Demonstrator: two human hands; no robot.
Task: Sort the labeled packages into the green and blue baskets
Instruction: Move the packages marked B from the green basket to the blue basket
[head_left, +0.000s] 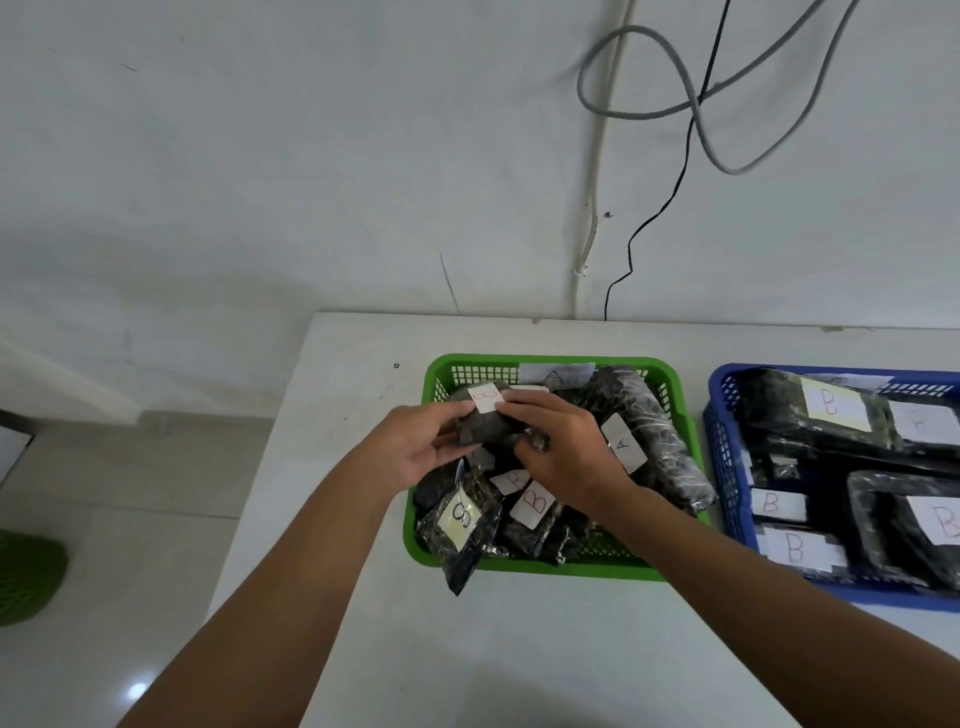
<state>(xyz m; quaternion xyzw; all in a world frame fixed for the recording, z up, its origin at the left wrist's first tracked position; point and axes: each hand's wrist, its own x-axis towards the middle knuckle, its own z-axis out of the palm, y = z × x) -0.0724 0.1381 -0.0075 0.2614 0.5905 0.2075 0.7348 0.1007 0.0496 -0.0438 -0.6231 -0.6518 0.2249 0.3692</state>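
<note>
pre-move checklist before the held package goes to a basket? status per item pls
1. Held package gripped by left hand and right hand: ok.
2. Its label readable: looks like B, ok.
3. Blue basket in view, holds B labels: ok.
4. Room left in blue basket: cannot tell, right side cut off.
5. Green basket sorted: not ok, B-labelled packages remain inside.
6. Package with yellowish label overhanging green rim: not ok.

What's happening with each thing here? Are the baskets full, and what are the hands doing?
Green basket: on the table, heaped with dark packages labeled A and B.
Blue basket: on the table, filled with packages, mostly labeled B.
Held package: lifted over the green basket, label B.
Left hand: grips the held package.
Right hand: grips the same package.
Overhanging package: sticks out over the green basket's front rim.
</note>
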